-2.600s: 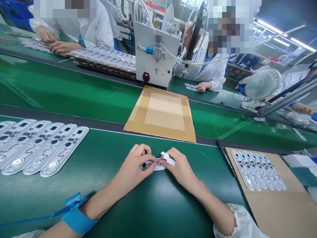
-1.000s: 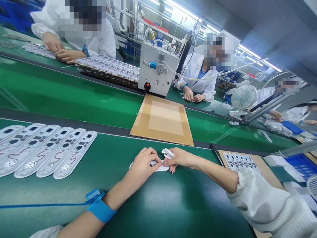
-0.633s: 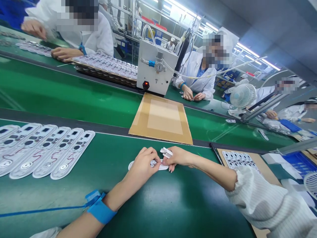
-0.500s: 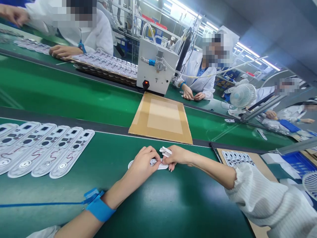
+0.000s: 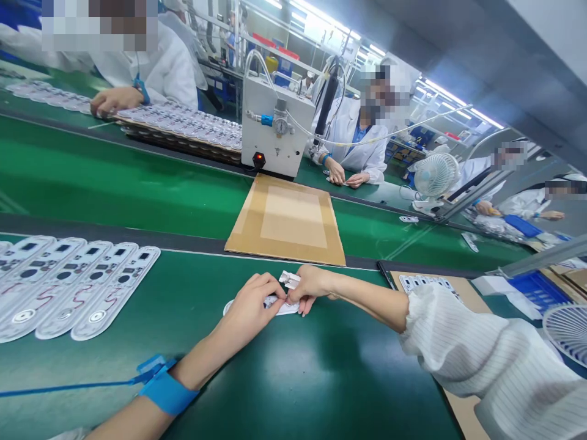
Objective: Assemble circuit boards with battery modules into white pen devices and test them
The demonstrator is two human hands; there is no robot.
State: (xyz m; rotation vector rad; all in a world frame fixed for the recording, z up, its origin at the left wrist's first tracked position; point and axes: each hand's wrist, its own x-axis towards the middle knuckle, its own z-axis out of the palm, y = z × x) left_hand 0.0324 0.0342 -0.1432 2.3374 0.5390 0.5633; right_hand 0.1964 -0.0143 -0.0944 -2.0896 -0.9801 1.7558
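A long white oval housing (image 5: 290, 309) lies on the green table, largely covered by both hands. My left hand (image 5: 251, 304) rests over its left part, fingers closed on it, thumb and fingertips meeting near the middle. My right hand (image 5: 310, 286) is at the right end, its thumb and fingertip pressed down close to the left fingertips. A small white channel-shaped piece (image 5: 289, 280) sticks out of my right hand, gripped by the upper fingers. Whatever small part lies under the fingertips is hidden. A blue wrist strap (image 5: 169, 389) with a cord is on my left wrist.
Several similar housings with red wires (image 5: 107, 293) lie in a row at left. A cardboard sheet (image 5: 291, 220) bridges the green strip ahead, before a grey machine (image 5: 273, 125). At right are more housings (image 5: 428, 283) on a board and a fan (image 5: 566, 333). Co-workers sit opposite.
The whole view has shifted, so things appear further left and slightly lower. Both hands stay on the housing with nearly the same grip. The co-worker at far left has moved an arm.
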